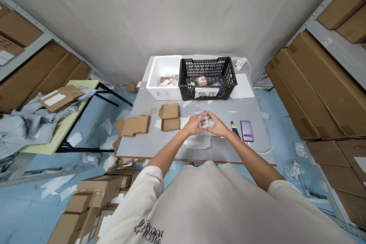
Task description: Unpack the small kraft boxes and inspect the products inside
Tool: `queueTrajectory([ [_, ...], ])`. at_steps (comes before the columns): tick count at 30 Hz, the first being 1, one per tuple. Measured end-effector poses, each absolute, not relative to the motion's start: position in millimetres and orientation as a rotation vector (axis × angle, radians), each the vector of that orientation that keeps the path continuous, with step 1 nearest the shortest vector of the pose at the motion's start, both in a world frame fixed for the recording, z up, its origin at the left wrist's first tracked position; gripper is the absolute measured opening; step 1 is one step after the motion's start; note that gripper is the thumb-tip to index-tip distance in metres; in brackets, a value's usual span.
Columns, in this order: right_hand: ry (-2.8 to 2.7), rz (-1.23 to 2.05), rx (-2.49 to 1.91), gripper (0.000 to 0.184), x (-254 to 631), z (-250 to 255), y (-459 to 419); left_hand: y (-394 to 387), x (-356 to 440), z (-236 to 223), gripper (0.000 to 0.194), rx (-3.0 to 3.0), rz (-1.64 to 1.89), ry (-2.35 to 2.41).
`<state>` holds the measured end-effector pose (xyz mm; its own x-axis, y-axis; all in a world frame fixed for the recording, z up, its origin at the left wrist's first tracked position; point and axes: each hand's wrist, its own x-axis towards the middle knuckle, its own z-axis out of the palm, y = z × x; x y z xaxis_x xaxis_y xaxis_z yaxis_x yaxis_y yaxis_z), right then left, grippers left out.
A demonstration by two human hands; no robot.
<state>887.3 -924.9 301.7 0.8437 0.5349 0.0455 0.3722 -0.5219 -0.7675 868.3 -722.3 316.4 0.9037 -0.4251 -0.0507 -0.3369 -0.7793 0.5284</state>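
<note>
Between my two hands is a small clear plastic box [204,122] with something reddish inside, too small to make out. My left hand [195,123] closes on its left side, and my right hand [217,125] grips its right side. The fingertips of both hands almost meet above it. Below them, a white sheet of paper [198,142] lies on the grey table [166,145]. To the left sit an unfolded cardboard box [170,117] and a second opened carton [135,126]. A yellow and black box cutter [235,129] and a phone [246,131] lie to the right.
At the back stand a white bin [164,93] with small packages and a black plastic crate [207,93] holding several items. A white power strip [240,63] lies behind the crate. Shelves with cartons [311,80] flank both sides. Stacked cartons [94,194] stand at the lower left.
</note>
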Motion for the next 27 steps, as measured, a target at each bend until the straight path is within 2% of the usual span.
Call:
queueTrajectory([
  [6,-0.57,0.266,-2.101,0.108,888,285,-930,-721,865,318,0.11,2.387,-0.162,-0.448],
  [10,-0.576,0.319,-2.055,0.108,887,279,-933,-719,862,313,0.112,2.215,-0.143,-0.412],
  [18,-0.635,0.356,-1.871,0.105,889,283,-932,-715,860,304,0.105,2.121,-0.036,-0.455],
  [27,-0.735,0.246,-2.148,0.097,890,285,-937,-712,853,298,0.094,2.367,-0.02,-0.452],
])
